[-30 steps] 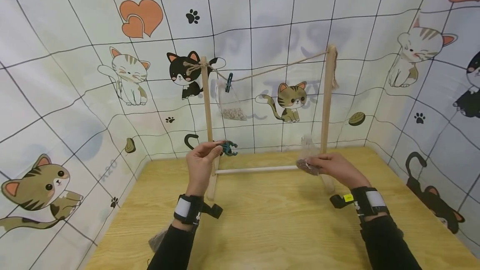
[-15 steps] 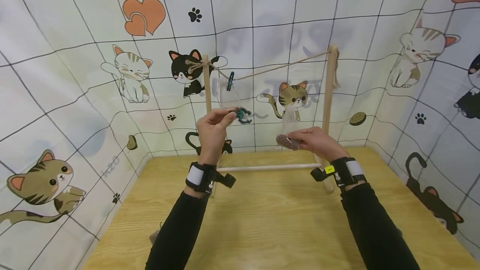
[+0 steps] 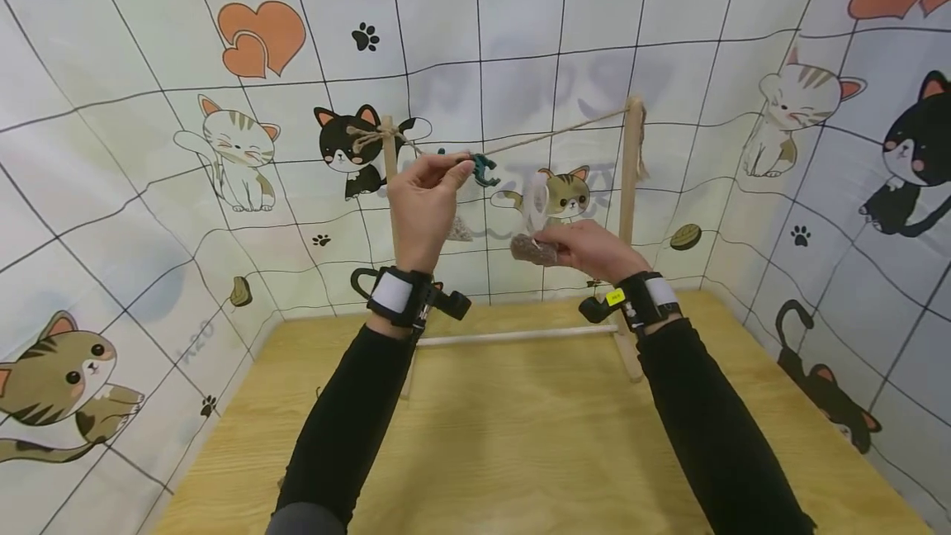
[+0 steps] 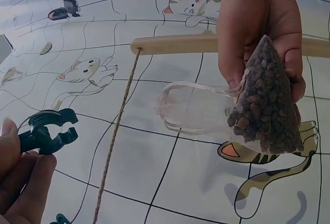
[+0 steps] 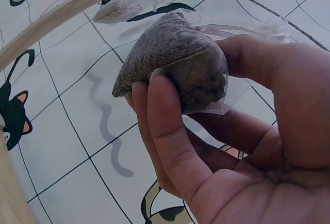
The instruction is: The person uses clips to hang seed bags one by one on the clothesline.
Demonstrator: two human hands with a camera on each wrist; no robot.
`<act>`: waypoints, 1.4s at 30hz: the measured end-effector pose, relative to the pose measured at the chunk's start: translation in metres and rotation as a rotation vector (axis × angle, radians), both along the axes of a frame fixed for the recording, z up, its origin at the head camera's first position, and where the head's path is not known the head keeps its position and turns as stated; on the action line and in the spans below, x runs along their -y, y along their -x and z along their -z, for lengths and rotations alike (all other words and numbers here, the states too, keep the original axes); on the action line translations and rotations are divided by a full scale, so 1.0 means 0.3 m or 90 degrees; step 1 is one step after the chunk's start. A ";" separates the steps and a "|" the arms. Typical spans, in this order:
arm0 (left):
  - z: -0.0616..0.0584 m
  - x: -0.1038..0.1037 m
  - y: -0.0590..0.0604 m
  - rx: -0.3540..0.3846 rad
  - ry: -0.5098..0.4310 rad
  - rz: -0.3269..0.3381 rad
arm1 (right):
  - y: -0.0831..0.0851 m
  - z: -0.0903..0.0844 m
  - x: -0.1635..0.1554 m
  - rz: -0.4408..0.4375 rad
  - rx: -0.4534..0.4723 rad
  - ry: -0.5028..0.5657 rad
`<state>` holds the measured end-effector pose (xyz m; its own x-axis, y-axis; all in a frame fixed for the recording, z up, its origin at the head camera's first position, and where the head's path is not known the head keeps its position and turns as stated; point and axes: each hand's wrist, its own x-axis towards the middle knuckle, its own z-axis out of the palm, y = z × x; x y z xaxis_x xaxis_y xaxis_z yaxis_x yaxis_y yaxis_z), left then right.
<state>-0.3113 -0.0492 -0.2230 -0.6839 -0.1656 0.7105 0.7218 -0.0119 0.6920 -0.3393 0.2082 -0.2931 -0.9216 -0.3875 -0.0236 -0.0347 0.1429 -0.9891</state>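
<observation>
A sheer drawstring pouch of dark brown pebbles point(image 4: 265, 105) is held between thumb and fingers of the right hand point(image 3: 590, 248), below the brown twine cord point(image 4: 117, 126) and seemingly not yet fastened to it. The left hand point(image 3: 423, 209) pinches a dark-green plastic clip point(image 4: 38, 136), its mouth empty, near the cord. A pale-filled sheer pouch point(image 3: 461, 231) already hangs beneath, partly hidden by that hand. A light wooden frame point(image 3: 630, 172) carries the cord above the yellow wood-grain tabletop point(image 3: 513, 419).

Near the rough, fibrous twine point(image 4: 121, 110), the clip point(image 4: 41, 136) is showing smooth, glossy plastic, the sheer cloth pouch point(image 4: 206, 109) is revealing rough, matt stones point(image 4: 265, 110); below the twine, the tabletop point(image 3: 513, 428) is displaying smooth wood grain.
</observation>
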 end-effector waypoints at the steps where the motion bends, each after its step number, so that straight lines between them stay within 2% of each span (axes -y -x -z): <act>1: -0.011 -0.006 0.005 -0.004 0.008 -0.013 | 0.006 -0.009 0.006 -0.002 -0.001 0.005; 8: -0.060 -0.048 0.050 -0.038 0.013 -0.068 | 0.044 -0.055 0.044 -0.014 0.023 0.067; 11: -0.071 -0.061 0.066 -0.048 0.039 -0.096 | 0.066 -0.066 0.059 -0.002 0.033 0.084; 20: -0.083 -0.097 0.113 -0.065 0.115 -0.165 | 0.114 -0.088 0.094 -0.025 0.030 0.083; 26: -0.088 -0.110 0.127 -0.048 0.169 -0.202 | 0.121 -0.110 0.115 -0.026 0.044 0.084; 36: -0.116 -0.131 0.125 -0.017 0.191 -0.221 | 0.157 -0.114 0.121 0.001 0.058 0.107; 42: -0.137 -0.129 0.132 0.001 0.188 -0.227 | 0.167 -0.118 0.128 -0.008 0.047 0.096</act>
<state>-0.3510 -0.0104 -0.1819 -0.6216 -0.1812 0.7621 0.6447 0.4343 0.6291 -0.3894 0.1698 -0.2577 -0.9147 -0.4027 -0.0326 0.0387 -0.0071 -0.9992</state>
